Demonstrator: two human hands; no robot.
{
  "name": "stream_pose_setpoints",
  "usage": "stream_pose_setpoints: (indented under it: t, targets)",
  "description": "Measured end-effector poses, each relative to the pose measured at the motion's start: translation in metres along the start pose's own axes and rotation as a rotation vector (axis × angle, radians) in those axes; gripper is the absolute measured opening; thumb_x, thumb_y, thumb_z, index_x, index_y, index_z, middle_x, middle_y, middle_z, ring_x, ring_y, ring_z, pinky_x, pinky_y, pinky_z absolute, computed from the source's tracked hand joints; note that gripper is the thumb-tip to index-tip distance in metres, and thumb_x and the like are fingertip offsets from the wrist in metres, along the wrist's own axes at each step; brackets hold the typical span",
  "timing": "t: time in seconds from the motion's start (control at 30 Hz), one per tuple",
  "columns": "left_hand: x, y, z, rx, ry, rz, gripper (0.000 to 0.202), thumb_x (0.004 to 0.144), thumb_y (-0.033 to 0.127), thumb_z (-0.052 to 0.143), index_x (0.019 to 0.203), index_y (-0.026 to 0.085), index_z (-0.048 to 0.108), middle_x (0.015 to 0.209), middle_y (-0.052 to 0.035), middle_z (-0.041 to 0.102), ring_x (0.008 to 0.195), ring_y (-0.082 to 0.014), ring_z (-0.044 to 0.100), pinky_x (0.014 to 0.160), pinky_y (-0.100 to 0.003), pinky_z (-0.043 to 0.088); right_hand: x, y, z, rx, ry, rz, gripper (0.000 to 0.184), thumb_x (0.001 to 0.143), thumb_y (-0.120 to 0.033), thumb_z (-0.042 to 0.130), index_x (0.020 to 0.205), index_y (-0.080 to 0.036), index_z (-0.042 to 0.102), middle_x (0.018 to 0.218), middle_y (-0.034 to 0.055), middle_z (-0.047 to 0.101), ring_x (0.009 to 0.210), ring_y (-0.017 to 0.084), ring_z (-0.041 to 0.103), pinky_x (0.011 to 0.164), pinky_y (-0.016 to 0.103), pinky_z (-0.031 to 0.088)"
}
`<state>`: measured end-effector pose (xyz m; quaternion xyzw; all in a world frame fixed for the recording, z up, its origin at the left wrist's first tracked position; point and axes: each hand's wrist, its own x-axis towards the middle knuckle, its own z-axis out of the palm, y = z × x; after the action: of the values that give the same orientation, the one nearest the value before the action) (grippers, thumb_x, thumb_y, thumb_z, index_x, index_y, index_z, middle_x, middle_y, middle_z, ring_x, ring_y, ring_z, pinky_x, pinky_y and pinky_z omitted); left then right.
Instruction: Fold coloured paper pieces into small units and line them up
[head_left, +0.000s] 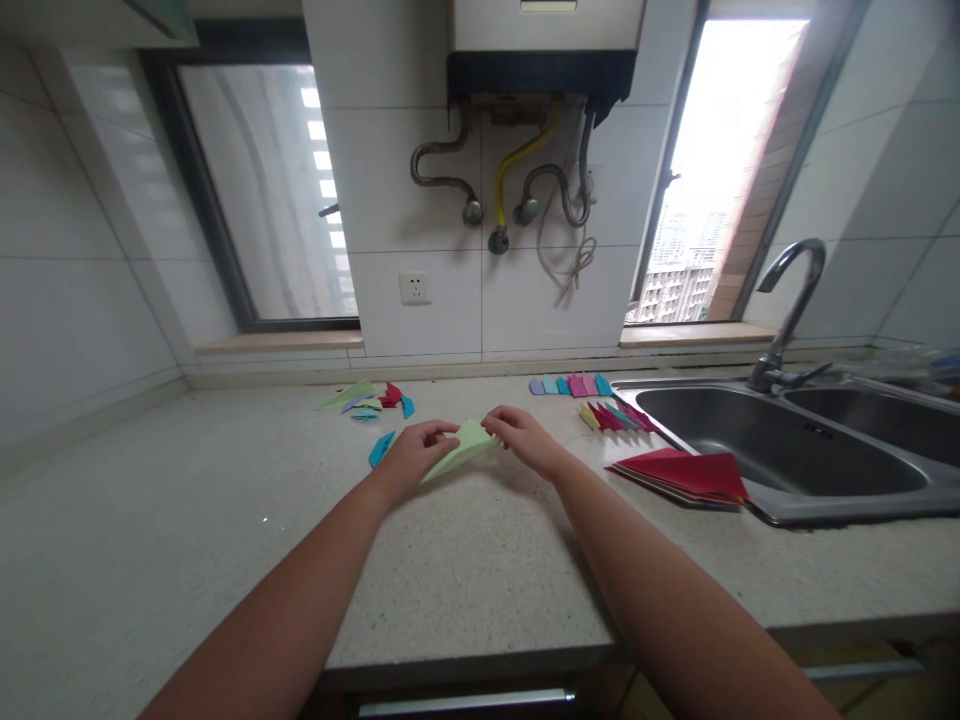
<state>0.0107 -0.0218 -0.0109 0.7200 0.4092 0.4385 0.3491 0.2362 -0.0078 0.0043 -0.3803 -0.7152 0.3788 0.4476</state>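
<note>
A pale green sheet of folded paper is held between my two hands, just above the countertop. My left hand grips its left side, with the thumb on top. At its upper right corner, my right hand pinches the paper between thumb and fingertips. Beside my left hand lies a blue folded paper piece. Farther back on the left is a loose group of folded papers in green, lilac, red and blue. The fingers' undersides are hidden.
Rows of small folded paper pieces and pointed pieces stand right of my hands. Nearer is a stack of red-topped folded paper by the steel sink. A tap rises behind it. The countertop ends close to me.
</note>
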Motion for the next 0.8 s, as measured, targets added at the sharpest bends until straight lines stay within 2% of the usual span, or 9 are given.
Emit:
stream_pose_setpoints:
  t: [0.17,0.27,0.43,0.63,0.8]
  targets:
    - [-0.005,0.010,-0.002,0.172,0.013,0.117,0.033,0.080,0.044,0.065,0.102,0.022,0.075,0.071,-0.0024,0.064,0.063,-0.0159,0.052,0.061,-0.026,0.037,-0.003,0.001,0.003,-0.149,-0.129,-0.051,0.024,0.082,-0.038,0.060,0.082,-0.015,0.069,0.074,0.0015,0.062,0.068,0.013,0.052,0.064,0.026,0.039]
    - [-0.006,0.013,-0.004,0.178,0.031,0.135,0.029,0.079,0.042,0.067,0.099,0.023,0.076,0.072,-0.0034,0.067,0.065,-0.0172,0.054,0.062,-0.027,0.038,-0.002,0.003,0.001,-0.194,-0.133,-0.074,0.023,0.081,-0.037,0.061,0.081,-0.016,0.069,0.073,0.0019,0.062,0.069,0.014,0.052,0.063,0.026,0.039]
    - [-0.005,0.008,-0.009,0.193,0.060,0.108,0.028,0.079,0.043,0.067,0.093,0.022,0.076,0.073,-0.0040,0.067,0.067,-0.0178,0.056,0.063,-0.027,0.038,0.003,0.008,-0.006,-0.177,-0.032,-0.094,0.022,0.082,-0.036,0.058,0.082,-0.016,0.068,0.074,0.0021,0.063,0.070,0.015,0.053,0.066,0.028,0.041]
    - [-0.001,-0.006,-0.015,0.157,0.110,0.068,0.028,0.079,0.043,0.066,0.088,0.019,0.075,0.079,-0.0070,0.069,0.072,-0.0191,0.059,0.066,-0.028,0.041,0.006,0.008,-0.017,-0.162,0.118,-0.086,0.024,0.082,-0.040,0.057,0.080,-0.017,0.066,0.073,0.0014,0.060,0.070,0.015,0.052,0.068,0.029,0.040]
    - [0.004,-0.018,-0.017,0.048,0.164,-0.023,0.032,0.078,0.047,0.066,0.086,0.017,0.073,0.075,-0.0068,0.067,0.060,-0.0158,0.057,0.055,-0.026,0.040,0.005,0.005,-0.021,-0.147,0.211,-0.069,0.024,0.081,-0.041,0.057,0.081,-0.017,0.064,0.074,0.0020,0.060,0.072,0.016,0.052,0.069,0.030,0.040]
